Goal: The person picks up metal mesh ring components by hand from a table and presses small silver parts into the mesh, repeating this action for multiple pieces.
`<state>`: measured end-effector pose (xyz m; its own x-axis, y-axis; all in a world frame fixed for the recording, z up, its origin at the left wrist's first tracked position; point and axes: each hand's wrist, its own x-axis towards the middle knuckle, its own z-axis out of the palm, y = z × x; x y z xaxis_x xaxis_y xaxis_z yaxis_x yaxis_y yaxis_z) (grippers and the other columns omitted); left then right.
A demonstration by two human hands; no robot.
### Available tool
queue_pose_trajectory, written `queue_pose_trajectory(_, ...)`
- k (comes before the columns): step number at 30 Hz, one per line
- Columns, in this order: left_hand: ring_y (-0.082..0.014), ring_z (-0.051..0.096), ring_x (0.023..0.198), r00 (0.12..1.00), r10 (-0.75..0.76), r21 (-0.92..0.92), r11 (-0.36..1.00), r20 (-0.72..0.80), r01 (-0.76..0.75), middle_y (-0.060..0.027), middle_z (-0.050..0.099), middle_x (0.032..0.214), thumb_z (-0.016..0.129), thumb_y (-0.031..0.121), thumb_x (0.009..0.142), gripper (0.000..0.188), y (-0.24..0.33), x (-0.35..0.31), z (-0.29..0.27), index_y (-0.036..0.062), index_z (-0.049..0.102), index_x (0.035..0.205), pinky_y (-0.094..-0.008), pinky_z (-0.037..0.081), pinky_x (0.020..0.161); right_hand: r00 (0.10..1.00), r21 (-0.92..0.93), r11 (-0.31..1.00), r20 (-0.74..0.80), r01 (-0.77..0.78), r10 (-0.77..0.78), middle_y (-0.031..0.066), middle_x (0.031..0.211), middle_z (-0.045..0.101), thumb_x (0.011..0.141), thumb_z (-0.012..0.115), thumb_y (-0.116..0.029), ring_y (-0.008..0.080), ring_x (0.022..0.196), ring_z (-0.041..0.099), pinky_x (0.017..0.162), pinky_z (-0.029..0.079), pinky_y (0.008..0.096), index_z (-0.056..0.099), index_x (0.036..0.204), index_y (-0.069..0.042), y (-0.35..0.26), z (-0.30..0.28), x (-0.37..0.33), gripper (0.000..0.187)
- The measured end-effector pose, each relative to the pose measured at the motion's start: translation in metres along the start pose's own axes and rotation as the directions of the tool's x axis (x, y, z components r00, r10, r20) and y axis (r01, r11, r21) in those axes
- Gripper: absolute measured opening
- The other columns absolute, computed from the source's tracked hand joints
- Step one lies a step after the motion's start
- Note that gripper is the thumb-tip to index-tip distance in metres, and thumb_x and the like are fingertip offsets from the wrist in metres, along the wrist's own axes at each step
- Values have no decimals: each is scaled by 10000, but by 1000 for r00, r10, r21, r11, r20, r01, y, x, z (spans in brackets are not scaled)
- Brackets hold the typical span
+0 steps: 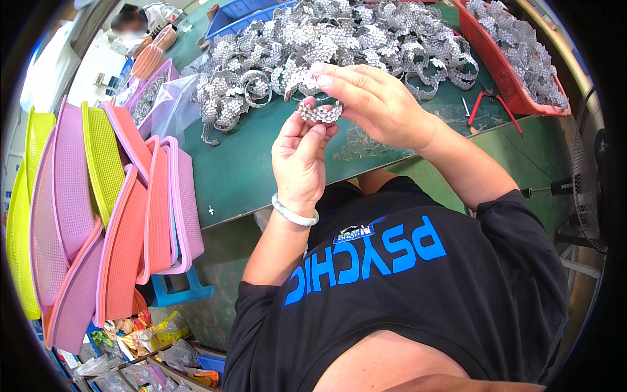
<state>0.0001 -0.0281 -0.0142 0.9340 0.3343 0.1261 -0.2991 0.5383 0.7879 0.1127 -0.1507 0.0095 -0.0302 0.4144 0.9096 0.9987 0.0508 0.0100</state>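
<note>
My left hand is closed, with thumb and fingers pinching a curved silver band of small scale-like metal pieces. A pale bangle circles my left wrist. Over the band, my right hand reaches in from the right with its fingers stretched out. Its fingertips lie beside the upper silver curve; whether they touch it is unclear, and the right thumb is hidden. Just beyond both hands spreads a large heap of similar silver bands, some bent into rings, on the green table.
A red basket of silver bands stands at right, near red-handled pliers. Stacked plastic baskets rise at left above a blue stool. A blue crate lies behind. A fan stands right. Another person sits far left.
</note>
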Motion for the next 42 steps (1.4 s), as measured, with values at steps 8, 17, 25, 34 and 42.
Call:
queue_pose_trajectory(8, -156, 566, 909, 999, 15, -14, 1000, 32, -15, -91, 582, 1024, 494, -48, 827, 328, 0, -1, -2, -24, 489, 1154, -288, 475, 787, 997, -104, 992, 28, 75, -73, 86, 1168, 550, 703, 556, -122, 237, 827, 587, 718, 490, 316, 521, 1172, -79, -3, -4, 2, 473)
queue_pose_trajectory(17, -152, 565, 891, 999, 26, -27, 999, 38, -25, -78, 585, 1008, 464, -16, 842, 243, 2, -1, -2, -20, 532, 1076, -308, 472, 787, 993, -156, 983, 82, 94, -82, 50, 1185, 544, 735, 530, -146, 214, 855, 569, 703, 479, 301, 527, 1173, -120, -7, -5, 0, 439)
queue_pose_trajectory(25, -152, 567, 862, 999, 24, -20, 1000, 27, -23, -78, 588, 981, 452, -35, 830, 235, 1, -1, -2, -21, 543, 1047, -307, 473, 780, 987, -153, 980, 114, 130, -113, 50, 1201, 532, 735, 530, -157, 215, 853, 560, 692, 472, 298, 515, 1178, -114, -7, -7, 0, 446)
queue_pose_trajectory(34, -152, 565, 859, 999, 30, -6, 1000, 30, -30, -82, 584, 972, 455, -49, 820, 248, 0, 0, 2, -30, 538, 1053, -300, 471, 786, 996, -67, 996, 81, 54, -48, 70, 1188, 535, 693, 581, -101, 242, 830, 555, 709, 477, 313, 495, 1198, -87, -6, -8, -1, 513)
queue_pose_trajectory(42, -170, 573, 850, 999, -11, -10, 1000, 32, 11, -114, 585, 969, 508, 45, 858, 241, 5, 0, 7, -11, 482, 1091, -295, 470, 787, 733, 719, 331, 356, -611, 579, 73, 1276, 410, 754, 596, 48, 114, 930, 487, 837, 410, 261, 275, 1337, -25, 2, -8, -10, 670)
